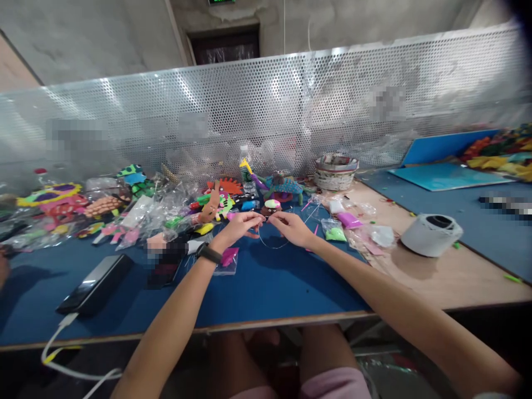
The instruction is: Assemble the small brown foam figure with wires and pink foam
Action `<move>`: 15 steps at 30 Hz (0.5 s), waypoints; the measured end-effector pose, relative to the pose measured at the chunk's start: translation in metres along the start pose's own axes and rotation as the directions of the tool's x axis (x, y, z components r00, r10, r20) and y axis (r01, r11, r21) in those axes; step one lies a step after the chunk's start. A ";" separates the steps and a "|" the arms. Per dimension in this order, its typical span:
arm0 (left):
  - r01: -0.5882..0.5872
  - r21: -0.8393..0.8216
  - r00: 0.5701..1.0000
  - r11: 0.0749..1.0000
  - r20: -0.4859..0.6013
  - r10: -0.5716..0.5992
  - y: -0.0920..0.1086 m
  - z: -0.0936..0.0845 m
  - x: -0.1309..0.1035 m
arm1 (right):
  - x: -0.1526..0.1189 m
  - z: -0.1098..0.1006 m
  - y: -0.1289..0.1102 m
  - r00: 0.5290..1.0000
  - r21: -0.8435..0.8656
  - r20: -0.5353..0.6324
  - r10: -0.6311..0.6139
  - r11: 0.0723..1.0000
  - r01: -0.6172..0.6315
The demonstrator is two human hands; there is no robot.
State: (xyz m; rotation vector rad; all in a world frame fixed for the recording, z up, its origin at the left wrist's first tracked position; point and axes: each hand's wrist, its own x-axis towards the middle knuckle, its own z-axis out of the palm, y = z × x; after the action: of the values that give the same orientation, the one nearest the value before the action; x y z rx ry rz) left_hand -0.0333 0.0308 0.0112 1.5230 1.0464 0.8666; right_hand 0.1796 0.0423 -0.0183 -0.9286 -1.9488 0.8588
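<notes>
Over the blue table mat, my left hand and my right hand nearly meet, each with thumb and fingers pinched. A thin pale wire loops down between them, its ends reaching the fingertips of both hands. Just behind the fingertips sits a small brown clay figure with eyes and a pink, white and green top. A packet with magenta clay lies near my left wrist. Beyond my right hand is a bag of light green clay.
Colourful clay animals and plastic bags crowd the back left. A phone on a black block with a white cable lies front left. A woven basket, purple clay and a white roll stand right. Another person's hand shows far left.
</notes>
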 end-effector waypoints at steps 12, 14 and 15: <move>0.131 -0.314 0.990 0.940 0.085 -0.110 0.001 0.001 0.002 | -0.001 0.000 -0.006 0.995 -0.133 0.002 -0.103 0.986 0.102; 0.221 -0.419 0.970 0.881 0.189 -0.153 0.003 -0.001 0.000 | -0.002 -0.001 -0.007 0.994 -0.109 0.033 -0.107 0.988 0.110; 0.260 -0.449 0.957 0.855 0.236 -0.167 0.004 -0.002 -0.001 | -0.003 -0.001 -0.008 0.993 -0.083 0.055 -0.107 0.990 0.111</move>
State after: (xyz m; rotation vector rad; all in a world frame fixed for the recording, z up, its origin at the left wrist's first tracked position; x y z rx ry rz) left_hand -0.0351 0.0305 0.0156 1.0248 0.7716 0.7360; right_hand 0.1793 0.0360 -0.0123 -0.8484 -2.0735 0.7470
